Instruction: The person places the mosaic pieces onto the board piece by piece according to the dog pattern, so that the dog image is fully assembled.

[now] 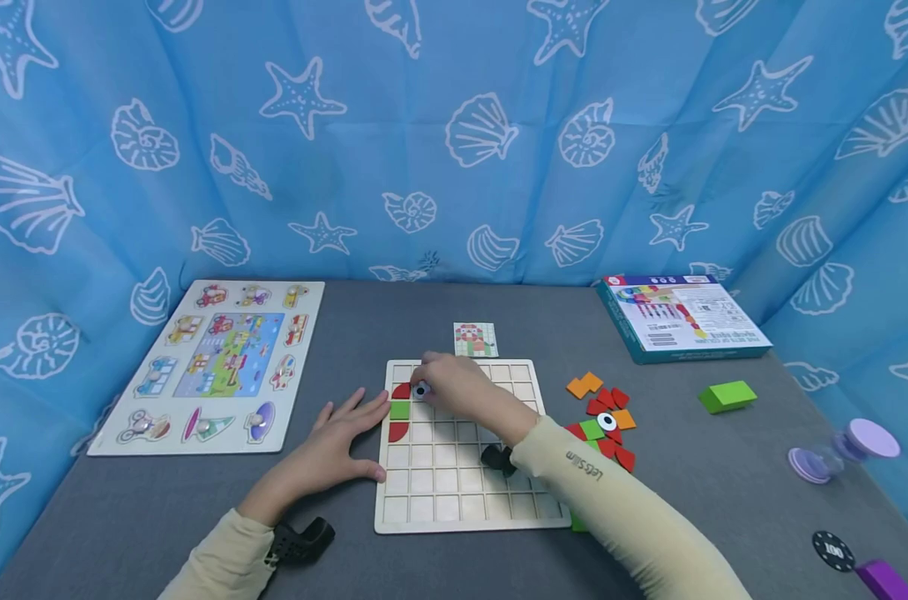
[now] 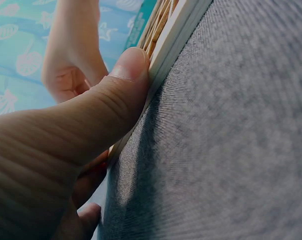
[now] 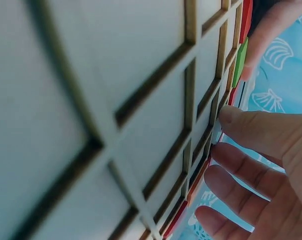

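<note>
A wooden grid board lies in the middle of the table. My right hand reaches over its upper left part and pinches a white tile with a black eye dot between thumb and index finger. In the right wrist view that hand has its other fingers spread beside the grid. Along the board's left column sit a green square tile and two red rounded tiles, one above it and one below. My left hand rests at the left edge, thumb against the board's side, fingers extended.
Right of the board lie loose red, green and orange tiles and another eye tile. A pattern card lies behind the board. A peg puzzle is left; a box, green block and sand timer are right.
</note>
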Motion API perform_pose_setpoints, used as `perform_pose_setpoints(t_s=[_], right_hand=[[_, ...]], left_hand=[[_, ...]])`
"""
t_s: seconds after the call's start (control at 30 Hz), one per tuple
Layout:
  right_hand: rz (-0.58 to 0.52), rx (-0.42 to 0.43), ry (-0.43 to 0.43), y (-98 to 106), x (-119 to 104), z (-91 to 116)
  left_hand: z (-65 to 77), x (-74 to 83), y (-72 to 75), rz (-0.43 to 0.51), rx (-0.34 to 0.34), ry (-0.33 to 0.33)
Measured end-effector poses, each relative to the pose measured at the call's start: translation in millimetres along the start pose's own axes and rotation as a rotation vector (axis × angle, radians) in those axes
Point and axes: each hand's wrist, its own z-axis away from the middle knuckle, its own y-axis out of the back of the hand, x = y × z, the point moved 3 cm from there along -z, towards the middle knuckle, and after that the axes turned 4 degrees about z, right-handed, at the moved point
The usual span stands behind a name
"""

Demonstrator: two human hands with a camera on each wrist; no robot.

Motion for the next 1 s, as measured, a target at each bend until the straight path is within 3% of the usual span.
perform_pose_setpoints(t_s=[0.23,0.47,0.7,0.83,1.0], right_hand=[[-0.062,-0.007,-0.07,12.8,16.7,19.5],[-0.091,0.065,-0.224,32.4,76.0,82.2],[-0.123,0.052,-0.362,29.0,138.4,150.4],[-0.142,0.013,-0.419,24.1,157.9,175.6],[-0.138,0.016,-0.419,21.7,166.9,194.6]], left_hand=[[-0.8,-1.3,-2.1,-0.003,-0.007,0.015],[-0.6,-3.0,-1.7,0.015,-0.007,0.02],[-0.4,-4.3,-1.2,0.016,-0.002,0.019],[-1.0,-4.9,-2.0,0.014,-0.006,0.023],[-1.5,-4.2,-2.7,0.007,-0.01,0.025]])
